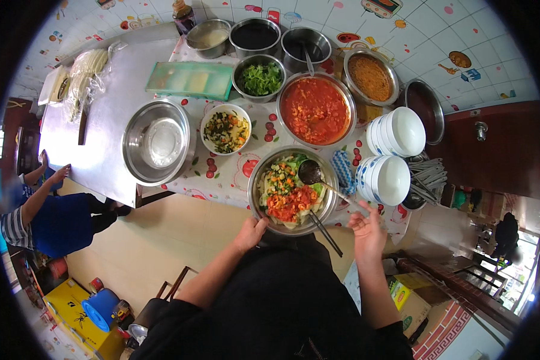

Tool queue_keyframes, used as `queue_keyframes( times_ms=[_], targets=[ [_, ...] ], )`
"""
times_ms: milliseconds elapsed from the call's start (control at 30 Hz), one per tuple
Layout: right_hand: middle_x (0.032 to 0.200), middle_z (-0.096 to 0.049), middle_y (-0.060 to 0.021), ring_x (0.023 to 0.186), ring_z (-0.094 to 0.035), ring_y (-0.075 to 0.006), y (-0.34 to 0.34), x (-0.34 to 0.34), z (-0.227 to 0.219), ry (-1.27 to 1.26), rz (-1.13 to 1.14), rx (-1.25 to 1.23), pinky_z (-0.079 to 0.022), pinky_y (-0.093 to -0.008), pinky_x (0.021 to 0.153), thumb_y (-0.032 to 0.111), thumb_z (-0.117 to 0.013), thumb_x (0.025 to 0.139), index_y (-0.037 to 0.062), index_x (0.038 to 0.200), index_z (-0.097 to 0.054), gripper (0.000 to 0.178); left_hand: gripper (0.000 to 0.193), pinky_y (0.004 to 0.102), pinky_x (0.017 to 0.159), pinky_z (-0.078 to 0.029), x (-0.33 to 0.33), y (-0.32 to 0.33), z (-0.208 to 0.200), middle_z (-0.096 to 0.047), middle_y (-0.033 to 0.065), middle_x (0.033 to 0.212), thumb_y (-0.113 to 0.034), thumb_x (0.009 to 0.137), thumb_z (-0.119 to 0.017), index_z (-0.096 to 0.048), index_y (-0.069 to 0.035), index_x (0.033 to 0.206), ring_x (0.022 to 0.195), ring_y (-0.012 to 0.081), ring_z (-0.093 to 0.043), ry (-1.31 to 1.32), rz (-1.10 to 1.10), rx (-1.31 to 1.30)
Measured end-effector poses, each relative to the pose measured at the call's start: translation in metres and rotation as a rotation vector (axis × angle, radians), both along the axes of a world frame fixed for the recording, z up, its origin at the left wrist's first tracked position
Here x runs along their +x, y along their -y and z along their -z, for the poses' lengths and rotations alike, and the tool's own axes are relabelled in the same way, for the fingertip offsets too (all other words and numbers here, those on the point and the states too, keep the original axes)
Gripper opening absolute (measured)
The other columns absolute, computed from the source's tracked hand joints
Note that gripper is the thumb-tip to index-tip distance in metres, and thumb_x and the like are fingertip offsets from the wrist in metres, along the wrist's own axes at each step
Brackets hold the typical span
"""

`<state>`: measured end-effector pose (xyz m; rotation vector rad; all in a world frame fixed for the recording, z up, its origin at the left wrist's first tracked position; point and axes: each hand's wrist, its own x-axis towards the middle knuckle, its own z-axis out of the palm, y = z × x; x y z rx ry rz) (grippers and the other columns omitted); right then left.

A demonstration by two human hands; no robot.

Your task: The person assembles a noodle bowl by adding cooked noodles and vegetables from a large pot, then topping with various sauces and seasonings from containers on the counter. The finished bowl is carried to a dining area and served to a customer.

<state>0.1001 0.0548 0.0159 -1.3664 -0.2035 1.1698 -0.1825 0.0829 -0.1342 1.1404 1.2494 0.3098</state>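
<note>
The left grip (249, 234) pinches the near-left rim of the steel mixing bowl (255, 195), while the ladle (309, 173) lies forward-left of the nearer right grip (367, 235), its handle slanting toward loosely spread fingers whose closure cannot be told.

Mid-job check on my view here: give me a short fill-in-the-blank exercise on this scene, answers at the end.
1. The left hand touches the rim of the metal bowl, from which two dark ______ stick out toward the person.
2. Just beyond the right hand are stacked bowls, mainly ______ in colour.
3. The chunky sauce beyond the metal bowl is mostly ______ in colour.
4. The flat container left of the chopped greens is tinted ______.

Missing words: chopsticks; white; red; green.
</note>
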Motion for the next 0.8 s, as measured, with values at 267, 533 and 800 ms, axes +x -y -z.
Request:
queue_keyframes(
  times_ms=[267, 533, 800],
  targets=[
    [0.072, -0.049, -0.0024, 0.066, -0.043, -0.0110, -0.045, 0.117, -0.045, 0.146, 0.131, 0.358, -0.035, -0.0269, 0.060, 0.034, -0.041, 0.098, -0.0068, 0.119, -0.051, 0.047, 0.035, 0.0277, 0.041, -0.020, -0.008, 0.011, -0.026, -0.036, -0.0049, 0.050, -0.026, 0.089, -0.050, -0.042, -0.012, 0.058, 0.042, 0.0069, -0.030, 0.120, -0.295, -0.183],
    [0.089, -0.063, -0.0118, 0.080, -0.061, -0.0251, -0.085, 0.295, -0.019, 1.603, 0.065, -0.087, -0.048, -0.0337, 0.071, 0.017, -0.049, 0.094, 0.0049, 0.106, -0.064, 0.023, 0.023, 0.0248, 0.038, -0.018, 0.048, -0.007, -0.088, -0.029, -0.0072, 0.051, -0.019, 0.088, -0.046, -0.040, -0.011, 0.067, 0.039, 0.0050, -0.025, 0.280, -0.505, -0.135],
    [0.088, -0.065, -0.0151, 0.082, -0.061, -0.0318, -0.112, 0.339, 0.003, 1.781, -0.253, -0.110, -0.049, -0.0394, 0.073, 0.018, -0.051, 0.090, 0.0026, 0.096, -0.065, 0.022, 0.020, 0.0243, 0.038, -0.015, 0.121, -0.032, -0.137, -0.026, -0.0074, 0.053, -0.016, 0.087, -0.047, -0.037, -0.012, 0.069, 0.040, 0.0045, -0.020, 0.313, -0.689, -0.129]
  ],
)
